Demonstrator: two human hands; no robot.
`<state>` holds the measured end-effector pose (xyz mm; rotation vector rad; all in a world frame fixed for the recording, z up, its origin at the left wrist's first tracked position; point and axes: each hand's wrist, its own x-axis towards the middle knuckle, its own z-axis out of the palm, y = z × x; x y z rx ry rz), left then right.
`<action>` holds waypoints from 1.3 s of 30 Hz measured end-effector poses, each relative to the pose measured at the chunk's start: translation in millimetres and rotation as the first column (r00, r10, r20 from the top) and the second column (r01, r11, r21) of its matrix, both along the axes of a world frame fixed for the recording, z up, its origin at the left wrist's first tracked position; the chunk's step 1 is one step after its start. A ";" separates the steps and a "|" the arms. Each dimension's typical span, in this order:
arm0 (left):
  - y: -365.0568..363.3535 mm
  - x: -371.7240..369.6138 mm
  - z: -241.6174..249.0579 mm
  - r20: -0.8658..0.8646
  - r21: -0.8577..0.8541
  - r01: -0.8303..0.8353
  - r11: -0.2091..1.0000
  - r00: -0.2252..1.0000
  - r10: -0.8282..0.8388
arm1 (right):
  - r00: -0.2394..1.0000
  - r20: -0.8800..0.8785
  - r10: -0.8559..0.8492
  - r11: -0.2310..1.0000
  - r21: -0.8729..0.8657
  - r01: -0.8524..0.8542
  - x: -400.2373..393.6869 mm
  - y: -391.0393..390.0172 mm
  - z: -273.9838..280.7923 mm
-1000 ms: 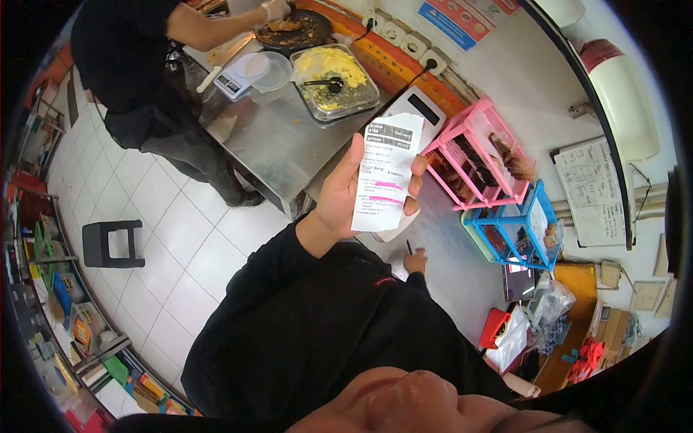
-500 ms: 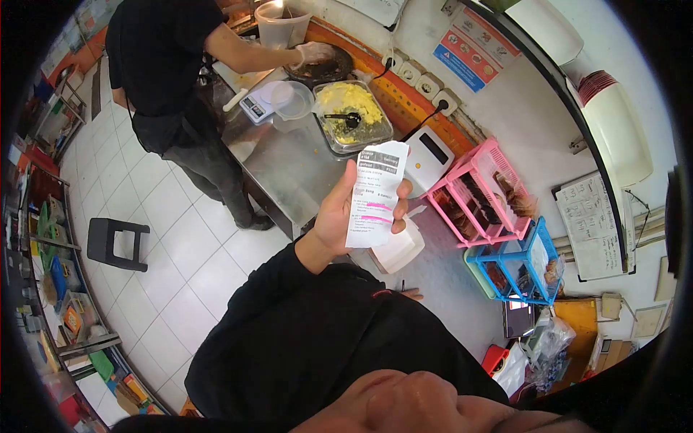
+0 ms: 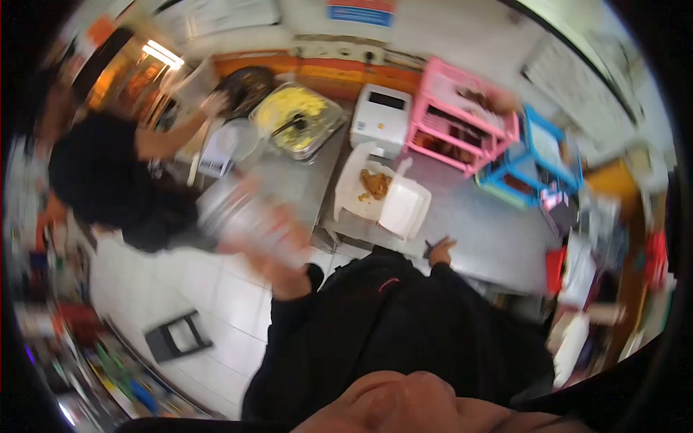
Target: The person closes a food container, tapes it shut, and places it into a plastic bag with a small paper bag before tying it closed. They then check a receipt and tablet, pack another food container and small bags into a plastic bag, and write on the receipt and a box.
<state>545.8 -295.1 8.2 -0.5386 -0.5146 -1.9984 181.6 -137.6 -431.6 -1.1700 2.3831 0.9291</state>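
Left hand (image 3: pixel 278 265) holding receipt (image 3: pixel 245 220), right hand (image 3: pixel 442 252) apart

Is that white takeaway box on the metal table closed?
No, the white box stands open, with a piece of brown food visible inside.

Legible text: none
Receipt (image 3: pixel 254 222), left: print and pink marks, motion-blurred
Poster (image 3: pixel 361 12), far wall: lines on red and blue bands, too small to read
Whiteboard (image 3: pixel 577 83), far right: writing, unreadable
Scale (image 3: pixel 216 150), far left on counter (image 3: pixel 498 234): display, unreadable
Garment (image 3: pixel 346 325), near: small red mark, unreadable
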 end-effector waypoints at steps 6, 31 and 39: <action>10.6 2.5 4.2 -0.751 -0.212 -0.181 0.960 0.659 -0.042 | 0.942 0.116 -0.316 0.842 -0.422 0.335 12.0 3.5 18.5; 8.4 -30.5 31.9 -0.252 -0.078 0.123 0.989 0.958 -0.139 | 0.993 0.053 -0.106 0.956 0.279 0.088 -1.9 -46.9 0.0; -6.0 -82.2 66.5 0.039 -0.040 0.286 0.958 0.958 -0.284 | 0.951 0.130 -0.282 0.940 0.238 0.246 9.7 -53.2 39.0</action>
